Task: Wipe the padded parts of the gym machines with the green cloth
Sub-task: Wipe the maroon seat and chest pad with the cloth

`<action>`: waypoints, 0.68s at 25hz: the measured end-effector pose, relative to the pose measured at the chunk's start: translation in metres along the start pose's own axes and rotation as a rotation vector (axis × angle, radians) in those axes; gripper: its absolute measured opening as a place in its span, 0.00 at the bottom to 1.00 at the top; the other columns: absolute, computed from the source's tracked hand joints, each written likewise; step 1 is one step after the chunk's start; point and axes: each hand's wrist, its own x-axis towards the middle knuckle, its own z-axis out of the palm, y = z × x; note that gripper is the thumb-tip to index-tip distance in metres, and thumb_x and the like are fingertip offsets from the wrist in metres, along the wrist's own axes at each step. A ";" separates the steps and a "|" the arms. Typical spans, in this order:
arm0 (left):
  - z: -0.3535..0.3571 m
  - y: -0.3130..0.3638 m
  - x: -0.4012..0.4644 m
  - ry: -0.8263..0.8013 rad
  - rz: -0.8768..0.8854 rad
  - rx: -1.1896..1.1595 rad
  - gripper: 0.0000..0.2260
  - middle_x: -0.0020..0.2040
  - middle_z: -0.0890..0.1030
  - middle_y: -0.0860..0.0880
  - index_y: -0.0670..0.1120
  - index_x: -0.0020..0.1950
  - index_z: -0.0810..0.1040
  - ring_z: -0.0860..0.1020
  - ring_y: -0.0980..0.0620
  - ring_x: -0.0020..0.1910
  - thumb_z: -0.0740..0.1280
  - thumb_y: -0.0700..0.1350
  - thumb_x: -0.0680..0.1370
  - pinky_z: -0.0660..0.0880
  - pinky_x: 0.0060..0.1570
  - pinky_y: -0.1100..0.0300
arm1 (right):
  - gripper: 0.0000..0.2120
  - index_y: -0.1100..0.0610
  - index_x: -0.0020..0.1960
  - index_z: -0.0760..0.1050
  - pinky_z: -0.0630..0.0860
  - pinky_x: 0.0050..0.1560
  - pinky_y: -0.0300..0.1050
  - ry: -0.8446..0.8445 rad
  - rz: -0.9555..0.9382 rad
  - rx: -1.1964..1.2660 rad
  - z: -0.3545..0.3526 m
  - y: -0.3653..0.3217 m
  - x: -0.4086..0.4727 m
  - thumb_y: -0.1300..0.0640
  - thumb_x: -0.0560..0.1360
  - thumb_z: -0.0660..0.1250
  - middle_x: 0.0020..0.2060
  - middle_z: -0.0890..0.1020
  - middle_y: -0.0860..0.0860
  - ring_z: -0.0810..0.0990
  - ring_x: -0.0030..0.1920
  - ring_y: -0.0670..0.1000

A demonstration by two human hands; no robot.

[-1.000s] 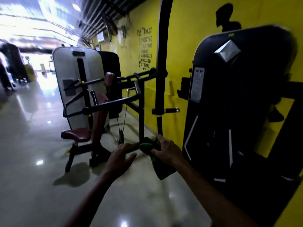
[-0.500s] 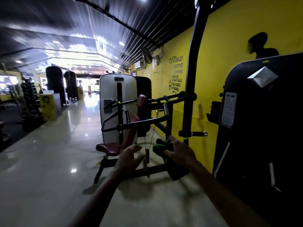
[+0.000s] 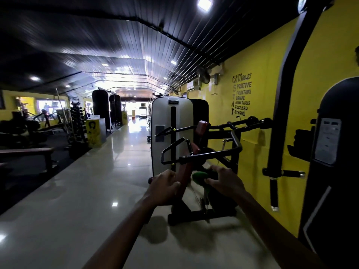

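Cloth in hand, pad ahead
Right hand (image 3: 225,183) clutches green cloth (image 3: 201,176); red back pad (image 3: 186,167), slanting upright, lies just left; left hand (image 3: 165,184) loosely curled, empty.

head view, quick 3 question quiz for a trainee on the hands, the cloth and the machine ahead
1. Which hand holds the green cloth?
2. True or false: the left hand also grips the cloth.
3. The machine's pads ahead are: A black, B dark red, C yellow?

Key: 1 the right hand; 2 false, it holds nothing and is apart from the cloth; 3 B.
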 end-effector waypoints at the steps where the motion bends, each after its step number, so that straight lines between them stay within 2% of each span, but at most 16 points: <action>1: -0.014 -0.016 0.002 0.007 -0.008 0.009 0.18 0.56 0.81 0.45 0.42 0.61 0.76 0.78 0.49 0.55 0.68 0.49 0.74 0.72 0.51 0.61 | 0.21 0.49 0.67 0.70 0.74 0.39 0.41 -0.006 0.001 0.018 0.013 -0.015 0.007 0.48 0.75 0.67 0.48 0.80 0.52 0.79 0.44 0.50; 2: -0.027 -0.033 0.003 0.009 -0.024 0.015 0.17 0.57 0.80 0.45 0.42 0.62 0.76 0.78 0.50 0.56 0.69 0.46 0.75 0.72 0.51 0.63 | 0.21 0.49 0.67 0.71 0.72 0.38 0.41 -0.014 0.001 0.035 0.027 -0.030 0.014 0.48 0.75 0.67 0.46 0.79 0.51 0.78 0.42 0.49; 4: -0.049 -0.066 0.005 0.014 -0.057 0.018 0.16 0.58 0.80 0.45 0.41 0.63 0.75 0.78 0.51 0.57 0.68 0.43 0.76 0.69 0.49 0.68 | 0.20 0.49 0.66 0.71 0.73 0.39 0.41 -0.034 -0.007 0.047 0.053 -0.057 0.027 0.48 0.75 0.68 0.49 0.79 0.50 0.77 0.44 0.48; 9: -0.082 -0.130 0.019 0.033 -0.101 0.003 0.12 0.56 0.80 0.44 0.42 0.59 0.77 0.74 0.56 0.49 0.69 0.41 0.76 0.67 0.38 0.74 | 0.19 0.47 0.64 0.72 0.78 0.47 0.46 -0.081 -0.028 0.082 0.108 -0.110 0.069 0.48 0.74 0.68 0.55 0.80 0.50 0.79 0.50 0.49; 12: -0.095 -0.173 0.042 0.047 -0.127 -0.004 0.15 0.59 0.79 0.45 0.41 0.62 0.76 0.76 0.54 0.55 0.68 0.43 0.77 0.68 0.46 0.69 | 0.19 0.47 0.63 0.73 0.80 0.49 0.52 -0.128 -0.066 0.124 0.141 -0.131 0.104 0.46 0.74 0.68 0.54 0.81 0.50 0.80 0.49 0.50; 14: -0.100 -0.202 0.062 0.039 -0.142 0.015 0.16 0.61 0.78 0.44 0.41 0.64 0.75 0.76 0.51 0.59 0.68 0.43 0.77 0.68 0.51 0.66 | 0.19 0.47 0.63 0.73 0.79 0.48 0.49 -0.131 -0.064 0.115 0.165 -0.139 0.128 0.44 0.74 0.68 0.54 0.81 0.49 0.80 0.49 0.49; 17: -0.107 -0.244 0.102 0.028 -0.157 0.020 0.18 0.63 0.78 0.44 0.41 0.65 0.74 0.75 0.50 0.62 0.68 0.44 0.77 0.68 0.53 0.66 | 0.19 0.47 0.61 0.74 0.75 0.44 0.43 -0.117 -0.066 0.112 0.200 -0.146 0.177 0.42 0.73 0.68 0.54 0.81 0.48 0.80 0.51 0.48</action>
